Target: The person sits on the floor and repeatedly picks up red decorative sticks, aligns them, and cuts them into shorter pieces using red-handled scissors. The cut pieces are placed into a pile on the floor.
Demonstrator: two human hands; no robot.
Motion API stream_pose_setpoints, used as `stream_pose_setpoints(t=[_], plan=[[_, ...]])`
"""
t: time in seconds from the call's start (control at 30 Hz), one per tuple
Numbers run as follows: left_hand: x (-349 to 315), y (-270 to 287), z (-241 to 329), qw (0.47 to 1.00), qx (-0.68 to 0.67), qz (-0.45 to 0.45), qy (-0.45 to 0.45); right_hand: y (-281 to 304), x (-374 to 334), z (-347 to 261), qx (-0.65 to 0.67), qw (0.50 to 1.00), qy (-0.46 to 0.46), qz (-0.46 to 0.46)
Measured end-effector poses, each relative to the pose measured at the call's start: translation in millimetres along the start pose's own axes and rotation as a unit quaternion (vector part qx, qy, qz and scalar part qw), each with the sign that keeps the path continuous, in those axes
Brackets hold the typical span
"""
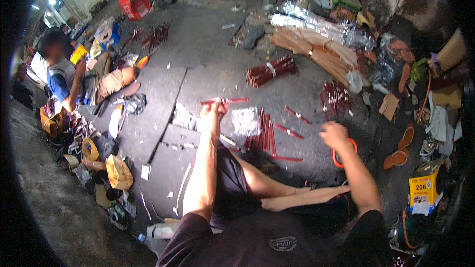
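Observation:
My left hand (213, 108) is closed on a thin dark red stick (240, 100), which lies roughly level across the fingers and has a pale band near its middle. Out to the right, my right hand (334, 134) hangs over the floor with its fingers blurred, so I cannot make out their pose. Beside it lie a banded red stick (297, 115) and another banded red stick (289, 131). Between my hands are a row of plain red sticks (262, 136) and a clear plastic packet (246, 121). A heap of short red pieces (337, 98) sits beyond my right hand.
A tied bundle of red sticks (270, 70) lies ahead, with brown strips (316, 52) and shiny clear wrapping (316, 22) behind it. Another person (84, 69) sits at the left. Sandals (399, 147) and a yellow box (424, 190) stand right; a red box (134, 5) is far left.

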State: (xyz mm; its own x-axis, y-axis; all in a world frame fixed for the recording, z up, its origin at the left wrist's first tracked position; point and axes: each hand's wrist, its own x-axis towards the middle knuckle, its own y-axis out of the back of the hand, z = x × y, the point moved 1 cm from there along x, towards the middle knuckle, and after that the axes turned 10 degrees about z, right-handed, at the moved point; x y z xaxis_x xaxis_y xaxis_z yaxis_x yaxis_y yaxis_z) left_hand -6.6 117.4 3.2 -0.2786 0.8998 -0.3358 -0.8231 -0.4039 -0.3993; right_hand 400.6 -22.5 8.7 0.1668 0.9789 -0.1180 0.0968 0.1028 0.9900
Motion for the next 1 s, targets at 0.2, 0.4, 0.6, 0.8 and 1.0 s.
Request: stream_pose_setpoints(t=[0.2, 0.4, 0.6, 0.8, 1.0], plan=[[-0.4, 10.0, -17.0, 0.996, 0.072, -0.045, -0.003, -106.2, 61.5, -216.8, 0.312, 0.909, 0.263, 0.082], [-8.2, -10.3, -16.7, 0.993, 0.085, -0.075, 0.014, -173.0, 69.4, -252.4, 0.208, 0.947, 0.22, 0.111], [-9.5, -9.5, -13.2, 0.99, 0.105, -0.096, 0.011, -150.0, 54.5, -249.8, 0.253, 0.944, 0.177, 0.118], [-12.1, -5.2, -14.6, 0.992, 0.091, -0.09, 0.014, -162.5, 72.2, -248.3, 0.21, 0.964, 0.153, 0.053], [-6.4, 7.3, -12.9, 0.991, 0.109, -0.08, 0.0, -151.3, 61.3, -282.6, 0.334, 0.942, -0.044, 0.008]])
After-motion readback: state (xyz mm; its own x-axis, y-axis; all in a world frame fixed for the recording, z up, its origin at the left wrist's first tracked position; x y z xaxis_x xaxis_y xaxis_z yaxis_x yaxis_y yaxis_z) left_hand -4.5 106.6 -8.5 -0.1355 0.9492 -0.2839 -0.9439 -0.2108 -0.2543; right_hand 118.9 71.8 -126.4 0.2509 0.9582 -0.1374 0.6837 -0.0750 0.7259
